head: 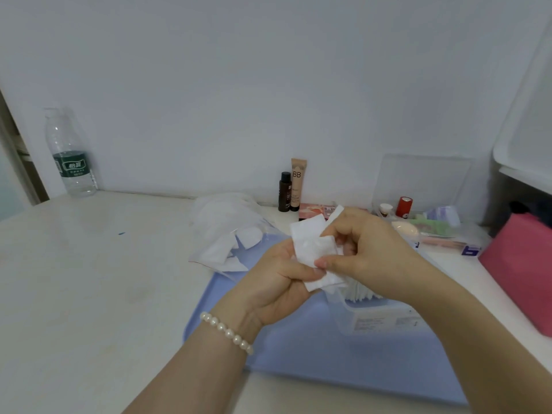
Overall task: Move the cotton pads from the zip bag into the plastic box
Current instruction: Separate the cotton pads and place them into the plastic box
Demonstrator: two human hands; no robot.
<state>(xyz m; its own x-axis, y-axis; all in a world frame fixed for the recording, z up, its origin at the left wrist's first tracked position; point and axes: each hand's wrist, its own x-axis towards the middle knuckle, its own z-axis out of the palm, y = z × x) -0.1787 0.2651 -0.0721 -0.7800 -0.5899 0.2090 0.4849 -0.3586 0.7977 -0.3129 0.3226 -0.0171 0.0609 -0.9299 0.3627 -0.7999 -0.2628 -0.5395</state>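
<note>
White cotton pads, a small bunch, sit between both hands above the blue tray. Left hand grips the bunch from below, thumb curled over the lower edge; right hand pinches the top pads with thumb and forefinger. Pads look feather-light, soft, floppy, loosely stacked, so likely to fan out or slip; best held flat-faced across the stack's middle, not by a corner. More pads remain in the clear zip bag, lying open just behind the hands on the tray's far-left edge. Plastic box stands on the tray under the right wrist, already holding upright pads.

Surface: pale desk, smooth, against a white wall. Water bottle far left; BB cream tube and small dark bottle at the wall; cosmetics clutter and a pink box right.
</note>
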